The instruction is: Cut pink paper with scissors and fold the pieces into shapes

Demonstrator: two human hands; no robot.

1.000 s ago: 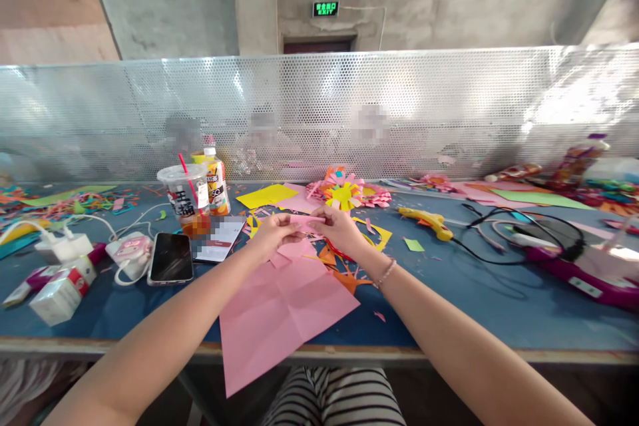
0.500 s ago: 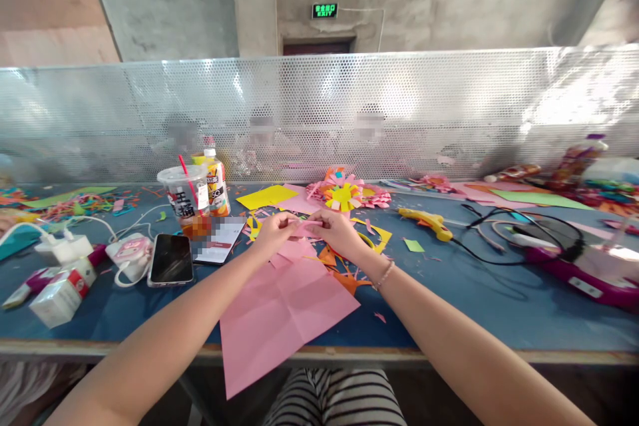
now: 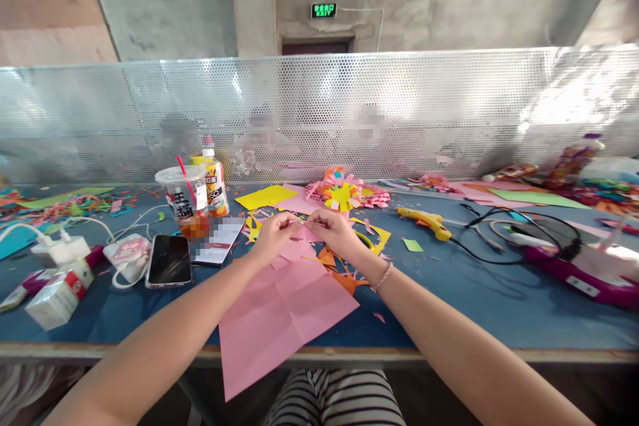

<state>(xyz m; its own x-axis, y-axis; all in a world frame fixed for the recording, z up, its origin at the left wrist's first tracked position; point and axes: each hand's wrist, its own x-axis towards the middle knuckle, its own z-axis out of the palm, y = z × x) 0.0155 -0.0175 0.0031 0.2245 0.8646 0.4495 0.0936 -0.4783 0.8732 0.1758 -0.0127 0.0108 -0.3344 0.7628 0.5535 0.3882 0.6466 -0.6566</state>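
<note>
A small pink paper piece (image 3: 303, 233) is pinched between my two hands above the table. My left hand (image 3: 277, 233) holds its left side with thumb and fingers pressed together. From the right, my right hand (image 3: 333, 229) grips the same piece, a beaded bracelet on its wrist. Below them a large creased pink sheet (image 3: 284, 319) lies partly over the table's front edge. Orange paper scraps (image 3: 344, 276) are beside it. Behind my hands sits a yellow and pink paper flower (image 3: 343, 196).
A cup with a straw (image 3: 184, 200), a bottle (image 3: 214, 186), a phone (image 3: 170, 261) and chargers (image 3: 62, 249) stand or lie at left. To the right are a yellow glue gun (image 3: 426, 221), black cable and a purple power strip (image 3: 579, 279). A perforated metal screen (image 3: 319, 106) rises behind.
My fingertips have shifted slightly on the small pink paper, and less of it shows between them. Both hands stay in nearly the same place.
</note>
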